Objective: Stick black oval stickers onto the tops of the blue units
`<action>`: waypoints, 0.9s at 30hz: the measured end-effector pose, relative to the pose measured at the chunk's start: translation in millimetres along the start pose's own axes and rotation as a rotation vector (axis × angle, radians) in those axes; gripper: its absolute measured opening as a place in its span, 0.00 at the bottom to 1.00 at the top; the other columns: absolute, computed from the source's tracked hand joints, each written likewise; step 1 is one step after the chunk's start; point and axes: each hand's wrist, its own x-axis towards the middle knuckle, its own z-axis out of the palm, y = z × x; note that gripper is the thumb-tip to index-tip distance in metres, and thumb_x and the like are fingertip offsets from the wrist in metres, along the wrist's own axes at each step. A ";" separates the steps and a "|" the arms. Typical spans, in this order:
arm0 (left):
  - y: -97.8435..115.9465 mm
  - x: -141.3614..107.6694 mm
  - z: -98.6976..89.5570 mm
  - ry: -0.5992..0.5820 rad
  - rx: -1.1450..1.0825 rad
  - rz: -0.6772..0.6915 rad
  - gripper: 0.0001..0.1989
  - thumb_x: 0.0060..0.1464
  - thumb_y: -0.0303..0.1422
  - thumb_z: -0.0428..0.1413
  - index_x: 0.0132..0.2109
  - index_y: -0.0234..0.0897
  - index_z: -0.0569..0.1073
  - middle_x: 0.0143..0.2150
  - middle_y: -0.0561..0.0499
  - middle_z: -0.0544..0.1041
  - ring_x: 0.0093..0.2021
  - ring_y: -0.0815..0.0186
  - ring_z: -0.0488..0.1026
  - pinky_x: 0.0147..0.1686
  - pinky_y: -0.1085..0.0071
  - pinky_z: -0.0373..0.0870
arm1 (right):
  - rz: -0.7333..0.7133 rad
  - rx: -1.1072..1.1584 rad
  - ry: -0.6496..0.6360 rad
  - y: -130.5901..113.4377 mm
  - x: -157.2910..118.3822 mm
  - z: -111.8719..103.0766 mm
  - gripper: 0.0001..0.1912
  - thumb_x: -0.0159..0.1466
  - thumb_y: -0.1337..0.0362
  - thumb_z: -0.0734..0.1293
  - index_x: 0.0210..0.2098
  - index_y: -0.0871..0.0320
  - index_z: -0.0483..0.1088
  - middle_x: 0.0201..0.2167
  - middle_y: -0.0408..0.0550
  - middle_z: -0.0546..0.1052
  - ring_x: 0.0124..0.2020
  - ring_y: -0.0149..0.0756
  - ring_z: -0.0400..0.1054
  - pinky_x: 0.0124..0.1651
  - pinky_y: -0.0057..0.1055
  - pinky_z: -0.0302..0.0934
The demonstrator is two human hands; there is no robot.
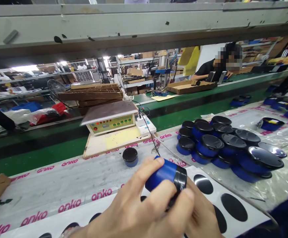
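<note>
My left hand [139,205] is closed around a blue cylindrical unit with a black end [162,175], its fingers along the top and side. My right hand [200,208] is close behind at the black end, cupped against the unit; most of its fingers are hidden by my left hand. The unit is tilted on its side above a white sheet with black round stickers [233,206]. Beyond my hands, one small blue unit with a black top [130,156] stands upright on the plastic-covered bench.
Several blue and black units [209,145] are stacked at right. A control box [113,122] with buttons sits on a board behind, its cable [149,129] running toward the bench. Overhead crosses a metal beam [144,24]. A co-worker [205,71] sits beyond the green conveyor [168,114].
</note>
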 end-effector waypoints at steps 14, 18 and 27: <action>-6.2 -11.1 13.0 -0.086 -0.196 -0.086 0.11 0.52 0.20 0.52 0.42 0.34 0.71 0.40 0.47 0.67 0.41 0.64 0.69 0.57 0.55 0.64 | -0.107 -0.084 -0.006 12.9 -8.4 -8.4 0.09 0.64 0.75 0.58 0.34 0.58 0.66 0.24 0.45 0.69 0.27 0.34 0.67 0.29 0.29 0.62; -15.0 -14.9 38.1 -0.316 -0.370 -0.335 0.28 0.51 0.32 0.58 0.58 0.33 0.60 0.48 0.41 0.66 0.48 0.56 0.67 0.47 0.59 0.72 | -0.072 -0.183 -0.129 20.6 -7.7 -7.5 0.09 0.64 0.74 0.57 0.33 0.61 0.67 0.22 0.44 0.67 0.22 0.31 0.62 0.25 0.29 0.57; -68.9 -41.4 110.9 -0.287 -0.520 -0.755 0.26 0.50 0.33 0.57 0.56 0.37 0.61 0.52 0.41 0.67 0.53 0.52 0.67 0.53 0.52 0.62 | 0.005 -0.217 -0.210 41.8 -7.8 -43.3 0.07 0.66 0.70 0.58 0.36 0.60 0.68 0.24 0.44 0.69 0.25 0.31 0.65 0.27 0.28 0.59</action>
